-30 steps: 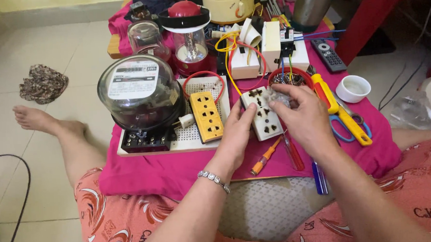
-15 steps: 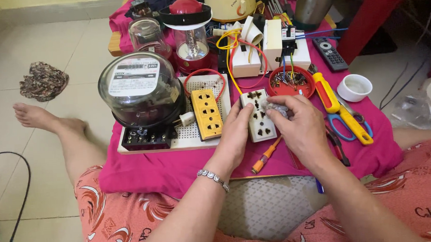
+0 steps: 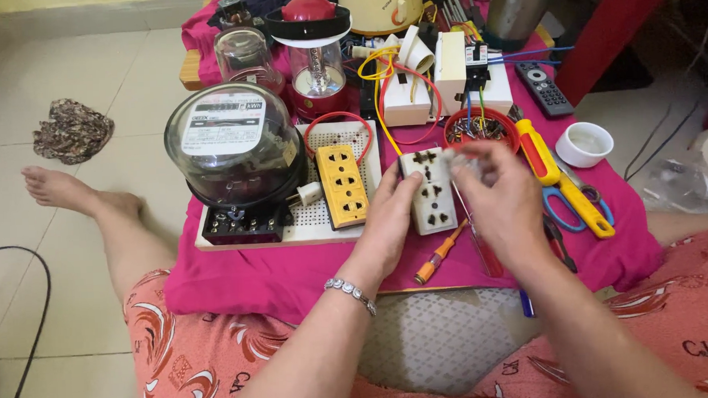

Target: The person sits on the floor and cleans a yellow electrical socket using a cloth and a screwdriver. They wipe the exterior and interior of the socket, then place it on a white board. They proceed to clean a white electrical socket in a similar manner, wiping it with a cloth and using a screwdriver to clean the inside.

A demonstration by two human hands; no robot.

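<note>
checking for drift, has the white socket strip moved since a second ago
Yes, slightly. The white socket strip, steadied by the left hand, has slid left, closing most of its gap to the yellow socket strip fixed on the perforated board.

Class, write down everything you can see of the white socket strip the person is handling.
The white socket strip is a long, plastic-looking block with three rows of dark pin holes on its face. It lies face up on the pink cloth, lengthwise away from the person, beside a yellow socket strip. The left hand grips its left edge; the right hand works at its far right corner.
</note>
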